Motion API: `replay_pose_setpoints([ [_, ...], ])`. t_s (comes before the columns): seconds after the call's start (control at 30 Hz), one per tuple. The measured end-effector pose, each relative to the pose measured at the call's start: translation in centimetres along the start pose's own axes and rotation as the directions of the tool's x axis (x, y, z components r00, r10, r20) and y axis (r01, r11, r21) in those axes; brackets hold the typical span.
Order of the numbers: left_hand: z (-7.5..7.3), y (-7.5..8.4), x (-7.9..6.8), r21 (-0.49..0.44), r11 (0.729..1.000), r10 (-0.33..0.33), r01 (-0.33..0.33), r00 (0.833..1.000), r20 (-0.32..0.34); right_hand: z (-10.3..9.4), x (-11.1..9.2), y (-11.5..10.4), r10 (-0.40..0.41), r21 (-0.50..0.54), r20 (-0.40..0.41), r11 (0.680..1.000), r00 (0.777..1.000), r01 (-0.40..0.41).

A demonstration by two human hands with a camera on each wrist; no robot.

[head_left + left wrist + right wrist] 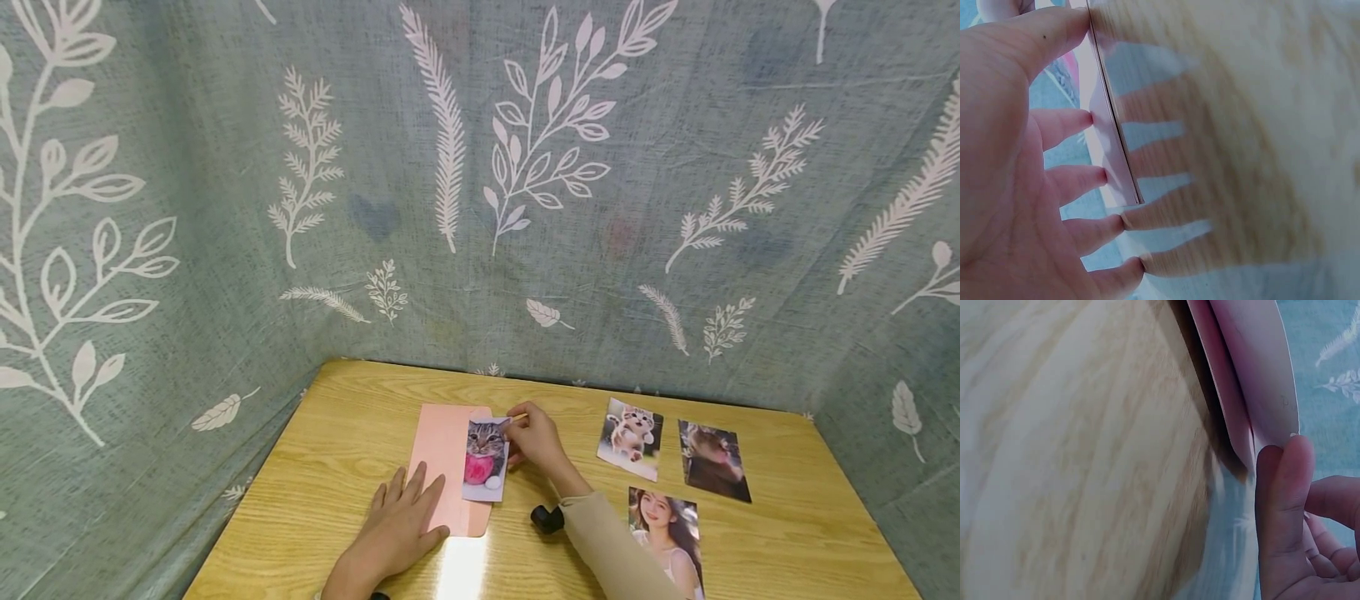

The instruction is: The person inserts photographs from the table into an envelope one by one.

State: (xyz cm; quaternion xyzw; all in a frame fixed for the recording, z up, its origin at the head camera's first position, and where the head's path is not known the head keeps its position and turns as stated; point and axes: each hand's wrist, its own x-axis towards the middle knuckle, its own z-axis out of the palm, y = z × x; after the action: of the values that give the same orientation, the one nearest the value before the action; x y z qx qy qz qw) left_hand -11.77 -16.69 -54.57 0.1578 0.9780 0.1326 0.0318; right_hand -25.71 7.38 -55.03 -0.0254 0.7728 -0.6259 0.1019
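A pink envelope (pixel 437 450) lies on the table, its flap side facing right. My left hand (pixel 397 525) rests with spread fingers on its lower left part; in the left wrist view some fingertips touch the envelope (pixel 1110 140) and others the tabletop. A photo of a tabby cat with a pink ball (pixel 483 482) lies over the envelope's right side. By its upper right corner my right hand (pixel 538 437) pinches that photo. The right wrist view has the thumb against the photo's pale back (pixel 1263 362), tilted up beside the pink paper (pixel 1225 394).
Three more photos lie to the right: a white and orange kitten (pixel 630 439), a dark, glossy picture (pixel 715 460) and a portrait of a person (pixel 663 529), partly behind the right sleeve (pixel 611 542). A leaf-patterned cloth (pixel 480 208) hangs around the wooden table (pixel 570 508).
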Motion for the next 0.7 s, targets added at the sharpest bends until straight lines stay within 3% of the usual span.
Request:
replay_pose_setpoints([
  [0.7, -0.3, 0.2, 0.0, -0.018, 1.0, -0.015, 0.016, 0.999, 0.05, 2.0, 0.0, -0.9, -0.008, 0.005, 0.048, 1.0, 0.999, 0.008],
])
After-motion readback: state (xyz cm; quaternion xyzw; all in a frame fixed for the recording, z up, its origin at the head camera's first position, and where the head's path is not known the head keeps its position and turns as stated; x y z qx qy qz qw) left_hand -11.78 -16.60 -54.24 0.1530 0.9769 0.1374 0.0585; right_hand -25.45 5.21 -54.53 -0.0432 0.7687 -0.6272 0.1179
